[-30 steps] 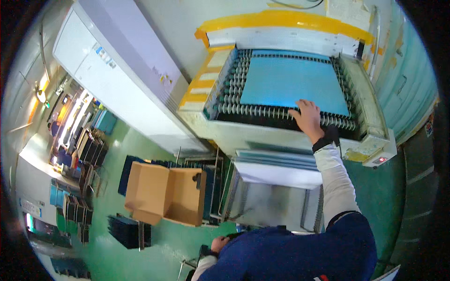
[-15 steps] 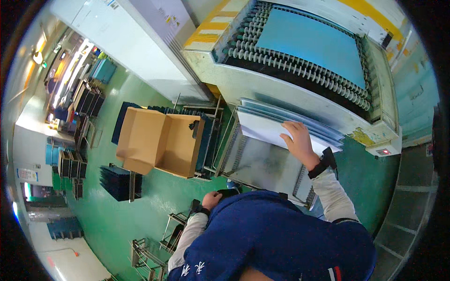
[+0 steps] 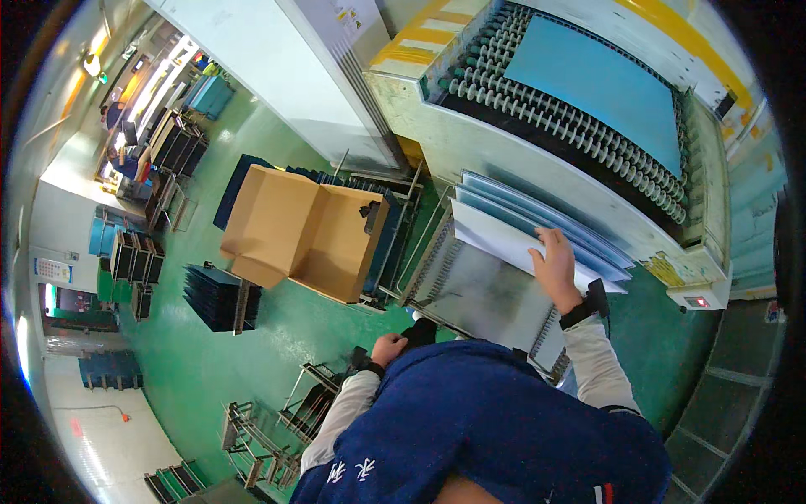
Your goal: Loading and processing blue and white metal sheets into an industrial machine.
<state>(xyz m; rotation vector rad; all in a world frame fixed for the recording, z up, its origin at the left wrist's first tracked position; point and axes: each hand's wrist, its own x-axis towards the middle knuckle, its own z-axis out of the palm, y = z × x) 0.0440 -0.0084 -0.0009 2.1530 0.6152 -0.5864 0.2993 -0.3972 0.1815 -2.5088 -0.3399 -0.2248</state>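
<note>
My right hand [image 3: 556, 267] rests at the upper edge of a white sheet [image 3: 491, 238], its thumb on the near face and its fingers bent over the edge. The sheet leans in a metal rack [image 3: 432, 260] with wire-coil sides. Just behind it stand several bluish-grey panels [image 3: 550, 217], also tilted. Low by my waist, my left hand [image 3: 389, 349] has curled fingers, close beside something dark [image 3: 420, 333] that I cannot make out. What those fingers hold, if anything, is hidden.
Beyond the rack, a roller conveyor machine [image 3: 554, 126] carries a flat blue panel [image 3: 600, 88]. An opened cardboard box [image 3: 332, 252] sits on a rack to the left. Dark stacked panels [image 3: 220, 298] and metal stands [image 3: 252, 445] occupy the green floor [image 3: 176, 353].
The view has shifted, so the machine, rack and box appear farther right. My right hand stays at the white sheet's edge, and my left hand remains low by my waist.
</note>
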